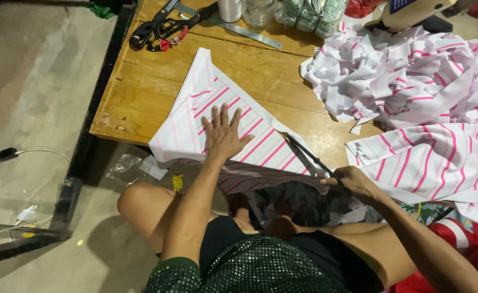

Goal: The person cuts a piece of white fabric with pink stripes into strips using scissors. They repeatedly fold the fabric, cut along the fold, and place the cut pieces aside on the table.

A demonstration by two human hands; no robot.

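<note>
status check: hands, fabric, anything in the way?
Left hand flat on the striped fabric piece, pinning it to the wooden table. Right hand holds scissors, blades at the fabric's right edge. Cut line unobstructed; scrap pile sits apart.

clear plastic bags (308, 15) | table's far edge | holding green-white contents

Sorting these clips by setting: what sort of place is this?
Likely a small tailoring workshop: striped fabric cut with scissors on a wooden table, a heap of offcuts, and spare shears.

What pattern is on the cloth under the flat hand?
White cloth with pink stripes, seen clearly in the head view.
</note>
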